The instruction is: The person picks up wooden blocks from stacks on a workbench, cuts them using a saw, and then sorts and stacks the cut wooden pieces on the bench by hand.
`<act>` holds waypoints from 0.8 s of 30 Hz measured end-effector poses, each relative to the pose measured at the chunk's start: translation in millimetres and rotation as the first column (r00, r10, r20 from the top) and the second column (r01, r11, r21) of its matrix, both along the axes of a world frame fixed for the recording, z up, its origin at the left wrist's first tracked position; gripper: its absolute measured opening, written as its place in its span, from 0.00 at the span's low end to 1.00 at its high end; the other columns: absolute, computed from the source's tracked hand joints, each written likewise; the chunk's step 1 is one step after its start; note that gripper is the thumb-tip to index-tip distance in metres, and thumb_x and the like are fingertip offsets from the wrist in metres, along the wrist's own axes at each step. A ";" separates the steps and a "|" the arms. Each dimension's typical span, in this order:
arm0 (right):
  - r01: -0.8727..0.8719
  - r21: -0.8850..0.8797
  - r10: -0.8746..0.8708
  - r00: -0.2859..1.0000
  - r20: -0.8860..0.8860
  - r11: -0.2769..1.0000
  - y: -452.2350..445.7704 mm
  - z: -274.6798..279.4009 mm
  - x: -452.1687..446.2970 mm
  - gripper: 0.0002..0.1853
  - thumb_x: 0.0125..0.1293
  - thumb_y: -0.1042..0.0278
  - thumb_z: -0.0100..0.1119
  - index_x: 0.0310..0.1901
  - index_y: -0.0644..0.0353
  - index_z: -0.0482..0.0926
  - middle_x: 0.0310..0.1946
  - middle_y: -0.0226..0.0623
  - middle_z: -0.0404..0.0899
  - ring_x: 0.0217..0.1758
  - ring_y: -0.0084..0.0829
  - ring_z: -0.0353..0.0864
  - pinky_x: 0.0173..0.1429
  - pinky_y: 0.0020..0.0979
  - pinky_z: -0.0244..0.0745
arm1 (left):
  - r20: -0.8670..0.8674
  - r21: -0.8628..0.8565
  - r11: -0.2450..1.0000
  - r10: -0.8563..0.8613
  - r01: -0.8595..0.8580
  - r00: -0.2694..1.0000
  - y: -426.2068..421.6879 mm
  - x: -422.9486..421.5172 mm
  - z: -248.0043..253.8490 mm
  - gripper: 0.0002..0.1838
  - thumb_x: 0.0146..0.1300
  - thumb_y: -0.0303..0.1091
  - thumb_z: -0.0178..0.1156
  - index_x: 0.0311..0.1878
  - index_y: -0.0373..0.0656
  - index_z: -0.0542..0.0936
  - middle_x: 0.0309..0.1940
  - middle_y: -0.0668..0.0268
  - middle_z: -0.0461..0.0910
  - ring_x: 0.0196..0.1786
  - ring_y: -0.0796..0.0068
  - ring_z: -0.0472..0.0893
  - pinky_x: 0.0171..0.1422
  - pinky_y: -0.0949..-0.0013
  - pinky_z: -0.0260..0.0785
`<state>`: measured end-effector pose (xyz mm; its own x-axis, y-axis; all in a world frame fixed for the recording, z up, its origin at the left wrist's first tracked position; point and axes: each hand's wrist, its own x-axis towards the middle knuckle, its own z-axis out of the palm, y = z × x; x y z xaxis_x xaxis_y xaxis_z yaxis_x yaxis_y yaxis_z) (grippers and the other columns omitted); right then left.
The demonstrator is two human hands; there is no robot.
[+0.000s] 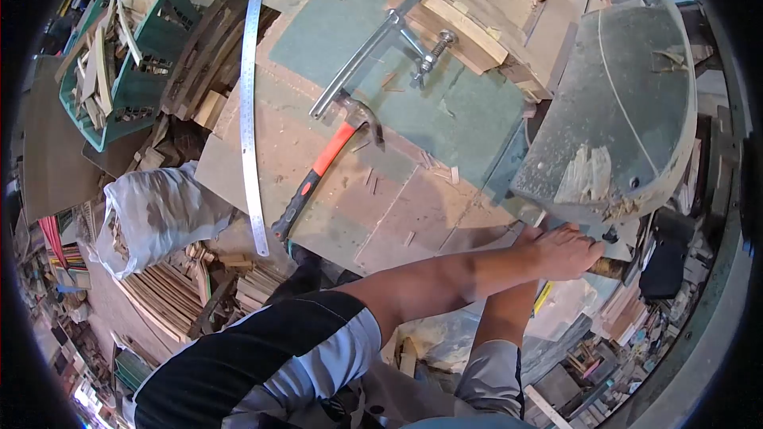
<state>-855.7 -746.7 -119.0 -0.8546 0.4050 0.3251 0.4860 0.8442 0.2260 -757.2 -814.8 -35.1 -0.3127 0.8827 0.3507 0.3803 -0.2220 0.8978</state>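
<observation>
The right hand (528, 235) is mostly hidden beyond the left forearm (445, 280); its grip can't be judged. Farther right, the left hand (567, 253) has curled fingers, any contents unclear. Of the 2, it is nearer the brown cylindrical piece (608, 268) just right, whose long axis runs roughly left-right.

Hammer (328, 156) and ruler (248, 99) on workbench (322, 28)
</observation>
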 end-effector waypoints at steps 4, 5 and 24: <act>-0.013 0.020 0.013 1.000 0.023 1.000 -8.6 10.6 -11.8 0.37 0.67 0.49 0.68 0.73 0.56 0.70 0.70 0.52 0.69 0.75 0.50 0.64 0.80 0.47 0.55 | -0.047 0.001 1.000 0.016 -0.016 0.999 -15.1 15.2 -0.3 0.19 0.54 0.35 0.67 0.45 0.38 0.72 0.36 0.50 0.84 0.45 0.47 0.85 0.55 0.48 0.73; -0.016 0.025 0.015 1.000 0.027 1.000 -10.3 13.1 -15.0 0.37 0.67 0.49 0.68 0.73 0.56 0.70 0.70 0.52 0.69 0.75 0.50 0.64 0.80 0.47 0.56 | -0.049 -0.009 1.000 -0.025 0.025 0.998 -14.1 16.3 -2.5 0.22 0.52 0.36 0.69 0.46 0.38 0.72 0.37 0.50 0.84 0.46 0.47 0.85 0.56 0.49 0.74; 0.183 0.082 -0.191 0.976 0.108 0.980 13.4 27.1 13.5 0.37 0.66 0.49 0.68 0.73 0.54 0.70 0.67 0.53 0.72 0.73 0.50 0.66 0.78 0.47 0.58 | -0.161 -0.073 0.960 0.257 -0.271 0.953 65.1 -61.7 16.5 0.20 0.56 0.38 0.67 0.47 0.39 0.74 0.33 0.52 0.83 0.42 0.51 0.86 0.57 0.49 0.73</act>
